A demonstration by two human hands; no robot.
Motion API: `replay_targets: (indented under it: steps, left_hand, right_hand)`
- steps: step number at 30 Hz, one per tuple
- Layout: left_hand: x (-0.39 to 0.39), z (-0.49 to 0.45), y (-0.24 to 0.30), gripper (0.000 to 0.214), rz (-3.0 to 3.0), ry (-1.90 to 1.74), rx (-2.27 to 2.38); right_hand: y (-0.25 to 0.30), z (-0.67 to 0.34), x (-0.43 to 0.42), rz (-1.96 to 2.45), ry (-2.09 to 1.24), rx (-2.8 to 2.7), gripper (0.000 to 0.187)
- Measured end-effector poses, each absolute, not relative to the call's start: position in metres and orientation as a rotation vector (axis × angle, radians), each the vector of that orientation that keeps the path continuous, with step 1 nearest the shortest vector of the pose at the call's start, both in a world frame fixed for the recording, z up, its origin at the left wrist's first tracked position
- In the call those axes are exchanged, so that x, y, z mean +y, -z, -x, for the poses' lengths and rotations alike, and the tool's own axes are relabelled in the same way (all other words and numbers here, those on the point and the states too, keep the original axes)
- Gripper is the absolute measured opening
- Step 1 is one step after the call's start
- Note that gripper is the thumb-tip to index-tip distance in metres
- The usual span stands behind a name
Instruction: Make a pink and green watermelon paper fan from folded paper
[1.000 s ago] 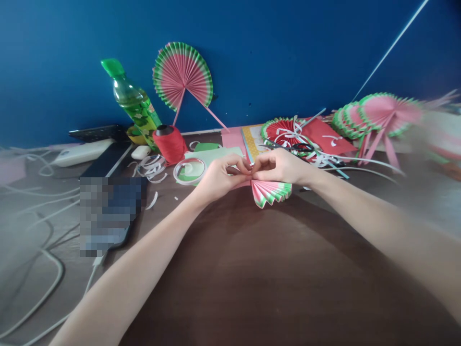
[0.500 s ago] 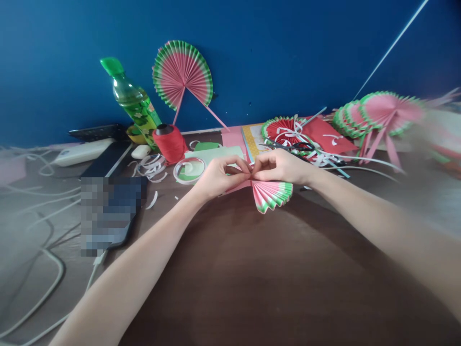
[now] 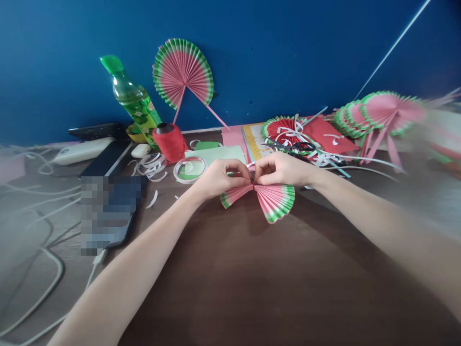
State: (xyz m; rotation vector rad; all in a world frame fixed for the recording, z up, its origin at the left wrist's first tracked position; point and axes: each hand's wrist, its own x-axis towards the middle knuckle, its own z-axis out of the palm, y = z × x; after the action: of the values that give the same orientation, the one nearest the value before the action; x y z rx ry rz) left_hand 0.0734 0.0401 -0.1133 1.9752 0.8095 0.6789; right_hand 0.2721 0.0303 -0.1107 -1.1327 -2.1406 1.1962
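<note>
Both hands meet over the middle of the dark wooden table [image 3: 252,278]. My left hand [image 3: 218,178] and my right hand [image 3: 281,169] pinch the centre of a pleated pink paper fan with green and white edges [image 3: 273,201]. The fan spreads below my hands in two parts: a narrow wing to the left and a wider wing to the right. Fingertips of both hands are closed on the fold between the wings.
A finished fan [image 3: 183,72] leans on the blue wall beside a green bottle [image 3: 133,101] and a red thread spool [image 3: 170,142]. A tape roll [image 3: 189,170], scissors [image 3: 298,146], paper strips and several fans [image 3: 378,113] lie behind. A phone [image 3: 110,214] and cables [image 3: 39,269] lie left.
The pleated fan has opened out: a left wing now shows under my left hand, and the right wing has spread wider. Both hands have shifted slightly toward me.
</note>
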Motion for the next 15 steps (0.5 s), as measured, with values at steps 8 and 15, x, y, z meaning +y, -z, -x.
replay_targets:
  steps: [8,15]
  left_hand:
    - [0.0409,-0.0716,0.1121,0.005,-2.112,-0.579,0.780]
    - [0.0425,-0.0720,0.1114,0.007,-2.189,-0.494,0.707]
  right_hand:
    - [0.1102,-0.2719,0.0307,1.218,-1.218,-2.245,0.006]
    - [0.1111,-0.2708,0.0306,1.276,-1.217,-2.304,0.006]
